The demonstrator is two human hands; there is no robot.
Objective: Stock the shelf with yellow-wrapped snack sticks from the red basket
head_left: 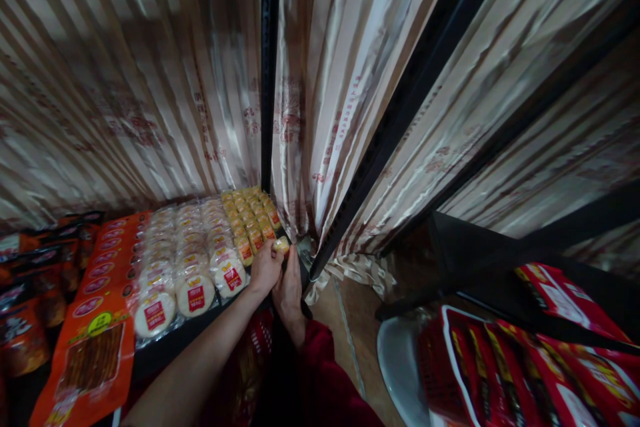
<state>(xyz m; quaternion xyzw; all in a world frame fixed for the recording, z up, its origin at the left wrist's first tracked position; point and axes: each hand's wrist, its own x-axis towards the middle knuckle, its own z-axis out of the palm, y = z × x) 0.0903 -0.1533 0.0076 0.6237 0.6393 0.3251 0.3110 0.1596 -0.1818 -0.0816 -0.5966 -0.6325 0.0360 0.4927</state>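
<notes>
The left hand (265, 268) is pinched on 1 small yellow packet (281, 245). Just beside this grip is the right hand (289, 292); whether it clamps anything, I cannot tell. Beyond the grip lie similar packets (249, 219) in rows.

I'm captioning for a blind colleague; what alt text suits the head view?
A person's left hand holds a small wrapped item, the right hand close beside it, near a dark shelf. Rows of yellow packets and round white packages lie to the left, before a pleated curtain.
</notes>
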